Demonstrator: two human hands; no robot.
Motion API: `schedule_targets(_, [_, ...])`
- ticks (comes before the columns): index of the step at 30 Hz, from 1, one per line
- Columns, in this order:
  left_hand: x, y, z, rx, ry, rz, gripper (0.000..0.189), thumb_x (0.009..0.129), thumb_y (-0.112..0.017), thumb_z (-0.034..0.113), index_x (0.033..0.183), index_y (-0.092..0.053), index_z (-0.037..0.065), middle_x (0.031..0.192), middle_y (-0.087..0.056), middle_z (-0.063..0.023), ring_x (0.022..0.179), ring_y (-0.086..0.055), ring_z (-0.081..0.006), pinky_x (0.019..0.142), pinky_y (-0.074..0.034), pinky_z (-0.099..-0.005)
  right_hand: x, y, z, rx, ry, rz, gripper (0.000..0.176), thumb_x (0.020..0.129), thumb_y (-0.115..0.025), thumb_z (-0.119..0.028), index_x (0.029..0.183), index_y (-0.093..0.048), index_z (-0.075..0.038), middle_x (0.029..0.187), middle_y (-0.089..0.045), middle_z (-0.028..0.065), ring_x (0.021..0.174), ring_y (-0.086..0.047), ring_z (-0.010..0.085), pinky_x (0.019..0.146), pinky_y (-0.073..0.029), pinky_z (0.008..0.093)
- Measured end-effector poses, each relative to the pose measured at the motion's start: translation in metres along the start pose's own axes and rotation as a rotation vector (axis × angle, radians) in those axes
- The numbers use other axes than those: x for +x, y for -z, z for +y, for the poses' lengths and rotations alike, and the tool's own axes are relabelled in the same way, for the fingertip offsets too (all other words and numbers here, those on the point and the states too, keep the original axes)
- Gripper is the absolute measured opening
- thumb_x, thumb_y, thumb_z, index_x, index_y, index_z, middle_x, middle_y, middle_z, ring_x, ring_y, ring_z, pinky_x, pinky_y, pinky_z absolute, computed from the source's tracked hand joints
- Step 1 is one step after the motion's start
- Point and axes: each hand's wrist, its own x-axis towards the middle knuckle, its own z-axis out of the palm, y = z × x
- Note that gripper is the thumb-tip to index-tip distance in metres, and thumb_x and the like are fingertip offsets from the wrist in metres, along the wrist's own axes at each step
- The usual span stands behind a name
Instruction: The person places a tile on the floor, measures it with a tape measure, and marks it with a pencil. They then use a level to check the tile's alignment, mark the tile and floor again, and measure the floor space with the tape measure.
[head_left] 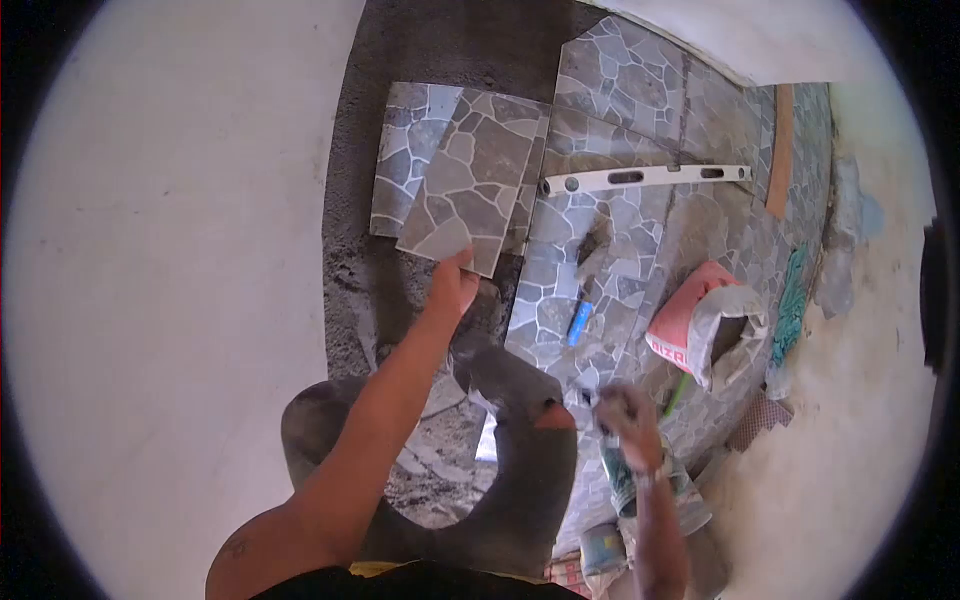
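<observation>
My left hand (455, 285) grips the lower edge of a loose stone-patterned floor tile (475, 175), with the thumb on its face. This tile is tilted over another patterned tile (400, 150), which it partly covers. My right hand (628, 425) is low on the right, above the tiled floor and near a bucket. Its fingers are curled and slightly blurred, and what they hold, if anything, I cannot make out. Between the hands, a blue-handled trowel (580, 322) lies on the tiles, its blade dirty with mortar.
A white spirit level (650, 180) lies across the laid tiles (620, 75). Rough dark mortar (450, 45) borders them on the left. At right are an open red-and-white bag (690, 310), a green cloth (790, 310) and a wooden strip (781, 150). A paint bucket (603, 550) stands below.
</observation>
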Motion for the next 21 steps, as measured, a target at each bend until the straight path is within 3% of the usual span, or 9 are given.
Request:
schedule_targets(1, [0.011,0.007,-0.005,-0.009,0.002,0.001,0.037,0.086,-0.064,-0.008,0.119,-0.057,0.005,0.116,-0.063,-0.0073,0.11,-0.062,-0.0251,0.099,-0.052,-0.0382,0.048,-0.009,-0.013,0.022,0.035,-0.055,0.026,0.086,-0.071,-0.024,0.102,-0.066,-0.003,0.078,-0.061,-0.0012,0.071,-0.053,0.0047,0.063,-0.045,0.0248])
schedule_targets(3, [0.026,0.023,-0.017,-0.023,-0.006,0.011,0.033,0.087,-0.065,-0.007,0.117,-0.058,0.005,0.114,-0.064,-0.0061,0.107,-0.063,-0.0239,0.096,-0.054,-0.0374,0.133,-0.022,-0.044,-0.2,0.171,-0.148,0.03,0.085,-0.072,-0.028,0.1,-0.066,-0.002,0.077,-0.064,0.0035,0.07,-0.059,0.011,0.065,-0.048,0.0295])
schedule_targets(5, [0.042,0.041,-0.027,-0.039,-0.029,-0.051,0.032,0.087,-0.065,-0.007,0.117,-0.058,0.005,0.114,-0.064,-0.0052,0.107,-0.063,-0.0222,0.097,-0.053,-0.0364,0.217,-0.036,-0.048,-0.58,0.568,-0.109,0.037,0.084,-0.072,-0.034,0.1,-0.067,-0.001,0.079,-0.068,0.0133,0.073,-0.066,0.0249,0.069,-0.051,0.0367])
schedule_targets(7, [0.063,0.064,-0.037,-0.073,-0.034,-0.111,0.032,0.087,-0.065,-0.007,0.116,-0.058,0.005,0.114,-0.064,-0.005,0.107,-0.063,-0.0218,0.098,-0.053,-0.0364,0.287,-0.047,-0.055,-0.703,0.649,-0.138,0.041,0.083,-0.072,-0.037,0.099,-0.067,0.0,0.086,-0.068,0.0215,0.08,-0.067,0.0362,0.074,-0.052,0.0431])
schedule_targets(11, [0.101,0.099,-0.065,-0.122,-0.033,-0.202,0.031,0.09,-0.061,-0.005,0.119,-0.058,0.006,0.115,-0.064,-0.0059,0.111,-0.062,-0.0227,0.101,-0.051,-0.0381,0.377,-0.055,-0.059,-0.763,0.835,0.035,0.041,0.084,-0.072,-0.037,0.101,-0.067,0.0,0.089,-0.07,0.021,0.083,-0.068,0.0351,0.077,-0.053,0.0428])
schedule_targets(16, [0.137,0.122,-0.075,-0.142,0.013,-0.251,0.035,0.09,-0.061,-0.005,0.123,-0.056,0.008,0.12,-0.062,-0.0089,0.112,-0.061,-0.0255,0.102,-0.05,-0.0423,0.396,-0.074,-0.034,-0.551,0.927,0.094,0.037,0.084,-0.073,-0.031,0.102,-0.067,0.001,0.089,-0.071,0.0193,0.08,-0.069,0.0314,0.074,-0.053,0.0379])
schedule_targets(18, [0.14,0.131,-0.079,-0.066,-0.008,-0.252,0.035,0.089,-0.062,-0.003,0.122,-0.056,0.008,0.12,-0.061,-0.0088,0.111,-0.061,-0.0262,0.1,-0.05,-0.0436,0.406,-0.083,-0.003,-0.426,0.842,0.147,0.037,0.084,-0.073,-0.032,0.102,-0.067,0.001,0.088,-0.071,0.0189,0.078,-0.069,0.0305,0.073,-0.053,0.0373])
schedule_targets(21, [0.147,0.143,-0.077,0.07,-0.009,-0.036,0.037,0.087,-0.066,0.002,0.121,-0.054,0.009,0.119,-0.061,-0.0081,0.11,-0.061,-0.0284,0.097,-0.051,-0.0449,0.408,-0.091,0.038,-0.363,0.715,0.183,0.036,0.085,-0.071,-0.032,0.101,-0.067,0.0,0.086,-0.07,0.0172,0.076,-0.068,0.0274,0.072,-0.052,0.0362])
